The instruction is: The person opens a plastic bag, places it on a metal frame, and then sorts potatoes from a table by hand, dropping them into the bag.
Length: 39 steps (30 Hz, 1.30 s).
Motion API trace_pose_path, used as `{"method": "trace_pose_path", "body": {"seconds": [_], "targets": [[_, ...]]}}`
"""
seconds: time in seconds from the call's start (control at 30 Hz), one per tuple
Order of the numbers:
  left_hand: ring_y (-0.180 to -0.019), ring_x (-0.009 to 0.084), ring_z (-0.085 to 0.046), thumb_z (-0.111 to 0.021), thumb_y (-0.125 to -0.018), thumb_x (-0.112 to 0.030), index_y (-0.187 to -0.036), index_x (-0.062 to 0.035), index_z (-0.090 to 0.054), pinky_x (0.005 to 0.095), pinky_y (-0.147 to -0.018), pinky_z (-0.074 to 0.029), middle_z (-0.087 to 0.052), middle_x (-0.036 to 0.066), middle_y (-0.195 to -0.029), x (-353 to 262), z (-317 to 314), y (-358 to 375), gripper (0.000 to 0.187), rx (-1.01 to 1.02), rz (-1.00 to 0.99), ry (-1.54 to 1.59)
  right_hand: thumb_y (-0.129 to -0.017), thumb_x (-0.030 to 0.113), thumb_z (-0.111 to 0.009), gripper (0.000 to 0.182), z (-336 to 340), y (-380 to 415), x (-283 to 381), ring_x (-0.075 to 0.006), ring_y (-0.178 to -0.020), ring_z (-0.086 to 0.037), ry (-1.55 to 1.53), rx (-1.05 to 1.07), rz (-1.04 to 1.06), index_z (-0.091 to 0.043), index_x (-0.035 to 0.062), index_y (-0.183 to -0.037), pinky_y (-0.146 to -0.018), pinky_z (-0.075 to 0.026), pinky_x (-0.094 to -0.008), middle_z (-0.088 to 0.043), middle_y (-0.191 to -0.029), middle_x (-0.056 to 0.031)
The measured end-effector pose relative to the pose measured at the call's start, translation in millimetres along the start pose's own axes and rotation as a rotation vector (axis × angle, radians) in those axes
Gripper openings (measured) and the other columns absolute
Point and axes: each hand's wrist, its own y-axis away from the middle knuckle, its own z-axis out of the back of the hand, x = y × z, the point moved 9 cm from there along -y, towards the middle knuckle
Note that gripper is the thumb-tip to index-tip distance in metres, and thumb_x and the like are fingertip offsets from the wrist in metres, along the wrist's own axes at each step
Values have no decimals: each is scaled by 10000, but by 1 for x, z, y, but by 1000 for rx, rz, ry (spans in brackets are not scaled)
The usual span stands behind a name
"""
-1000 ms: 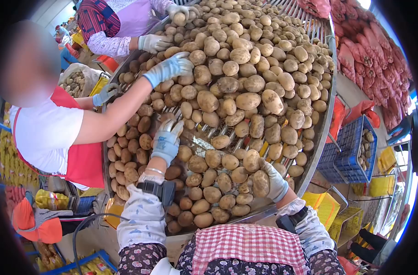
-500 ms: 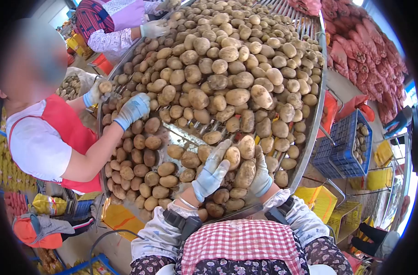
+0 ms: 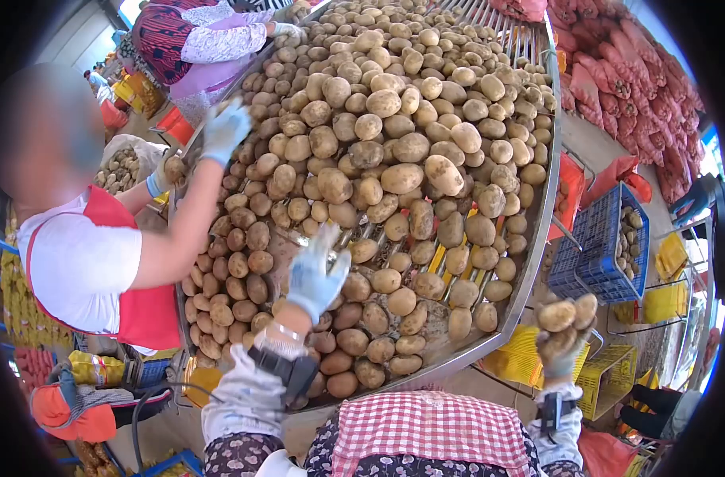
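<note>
Potatoes [image 3: 402, 179] lie heaped on a metal-edged sorting table [image 3: 490, 343]. Over the near left part of the heap is my left hand [image 3: 316, 274], in a pale blue and white glove, fingers spread and somewhat blurred, with nothing seen in it. My right hand [image 3: 563, 334], gloved and dirty at the fingers, is beyond the table's right edge, above the yellow crates. Its fingers are wrapped round potatoes [image 3: 556, 316], at least two of which show on top.
A co-worker in a red apron [image 3: 144, 302] reaches over the table's left side; another person's gloved hand [image 3: 287, 33] is at the far left. On the right stand a blue crate [image 3: 589, 262], a yellow crate [image 3: 613, 381] and piled red sacks [image 3: 629, 87].
My right hand has moved right, off the table, with potatoes. My left hand has come away from the potatoes and moved left, opening. The co-worker's nearer hand has moved farther up the table.
</note>
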Motion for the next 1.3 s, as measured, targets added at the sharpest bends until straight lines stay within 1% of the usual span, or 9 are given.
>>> {"method": "trace_pose_path", "body": {"seconds": [0.1, 0.27, 0.33, 0.43, 0.63, 0.83, 1.03, 1.13, 1.3], "targets": [[-1209, 424, -445, -679, -787, -281, -1340, -127, -427, 440, -1004, -398, -357, 210, -1422, -3, 13, -65, 627, -300, -18, -58, -785, 571, -497, 711, 44, 43, -33, -264, -1225, -442, 63, -368, -123, -457, 99, -1315, -1022, -335, -496, -498, -1287, -65], [-1205, 417, -448, -724, -737, -224, -1304, -116, -452, 432, -1013, -394, -376, 238, -1385, 17, -11, -112, 638, -200, -25, -205, -856, 584, -492, 602, -46, 230, -170, -272, -1150, -464, -1249, -35, -1964, -426, 193, -1308, -868, -424, -448, -482, -1254, -57], [-1172, 360, -498, -737, -748, -175, -1283, -87, -463, 401, -984, -433, -469, 214, -1295, 28, -2, -105, 608, -378, -273, 70, -859, 569, -499, 578, -49, 238, -190, -254, -1156, -454, -1039, -59, -1772, -432, 208, -1306, -855, -419, -470, -494, -1229, -52], [-872, 306, -653, -553, -928, -342, -1276, -80, -448, 376, -718, -589, -592, 170, -1133, 72, -20, -76, 448, -96, 302, 1276, -897, 432, -524, 511, -53, 223, -190, -218, -1091, -502, -837, -185, -1570, -429, 158, -1318, -866, -423, -446, -500, -1266, -52], [-828, 331, -660, -385, -943, -541, -1305, -41, -419, 398, -641, -598, -581, 197, -1162, -2, -36, -18, 618, 150, 316, 1913, -942, 354, -493, 500, -50, -9, 28, -216, -935, -614, -1627, 280, -812, -403, 97, -1362, -757, -499, -341, -573, -1191, -90], [-915, 222, -651, -370, -974, -490, -1316, -7, -439, 314, -707, -574, -585, 147, -1191, -79, -64, 20, 596, 323, 308, 1419, -893, 408, -585, 673, -45, -84, 244, -265, -1116, -555, -1839, 1041, -452, -315, 46, -1392, -895, -482, -395, -491, -1287, -140], [-993, 168, -596, -502, -966, -300, -1356, 4, -396, 281, -805, -532, -582, 95, -1172, -96, -61, 41, 505, 485, 305, 1710, -903, 370, -588, 627, -97, -64, 263, -206, -1104, -563, -2231, 993, -661, -344, 33, -1371, -917, -487, -350, -545, -1222, -101], [-954, 124, -555, -610, -882, -75, -1371, -12, -344, 253, -827, -492, -568, 59, -1080, -103, -45, 39, 560, -7, -164, 892, -906, 356, -591, 590, -85, -51, 270, -188, -1104, -564, -2250, 1057, -721, -370, 44, -1355, -908, -497, -343, -561, -1201, -94], [-980, 155, -586, -598, -904, -152, -1246, 5, -491, 287, -847, -489, -628, 117, -1036, -126, -57, 44, 392, 191, -129, 812, -848, 404, -658, 736, -68, -51, 265, -187, -1174, -510, -2177, 1080, -382, -331, 24, -1387, -1028, -391, -337, -518, -1271, -78]]}}
